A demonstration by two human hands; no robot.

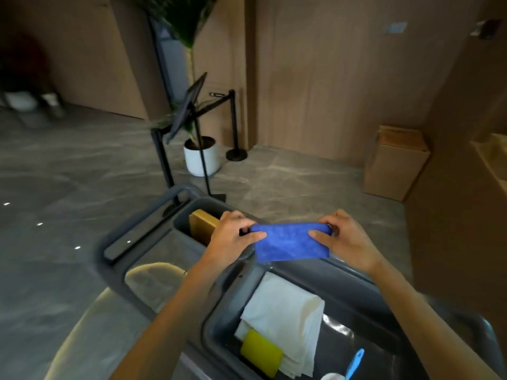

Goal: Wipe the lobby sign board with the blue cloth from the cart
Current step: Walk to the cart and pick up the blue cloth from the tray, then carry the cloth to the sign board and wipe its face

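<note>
Fingers (pixel 256 235) of the left hand (pixel 233 237) pinch one top corner of the blue cloth (pixel 290 242), and the right hand (pixel 343 239) pinches the other, so it hangs spread between them above the cart (pixel 356 281), probably to fold it into a pad. Beyond stands the sign board (pixel 189 108), tilted and unwiped.

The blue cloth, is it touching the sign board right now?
No, both hands hold the blue cloth over the cart, well short of the sign board.

Two hands (pixel 233 237) (pixel 345 242), one blue cloth (pixel 290 242), one white cloth (pixel 285 316), one yellow sponge (pixel 260 352), one cardboard box (pixel 395 165).
</note>
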